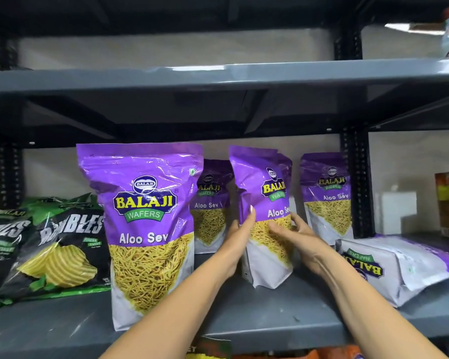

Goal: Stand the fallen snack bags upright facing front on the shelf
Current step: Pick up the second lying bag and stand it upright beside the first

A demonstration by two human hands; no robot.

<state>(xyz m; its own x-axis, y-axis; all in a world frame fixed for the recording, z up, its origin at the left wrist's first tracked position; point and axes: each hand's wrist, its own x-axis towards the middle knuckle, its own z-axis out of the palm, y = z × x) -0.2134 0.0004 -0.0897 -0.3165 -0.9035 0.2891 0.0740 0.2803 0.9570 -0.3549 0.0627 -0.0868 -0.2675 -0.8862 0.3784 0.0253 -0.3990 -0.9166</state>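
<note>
Both hands' grip (266, 229), bag (267, 203) upright, front-facing

purple Aloo Sev bags (151, 229): 5 | green-black chip bags (62, 244): 2 | hands (240, 229): 2

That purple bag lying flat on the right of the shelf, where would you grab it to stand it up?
Probably by the purple sealed end of the fallen bag, reaching from the right. It lies on its side with the white bottom pointing left and forward, so lifting the far end should swing it upright onto that base.
</note>
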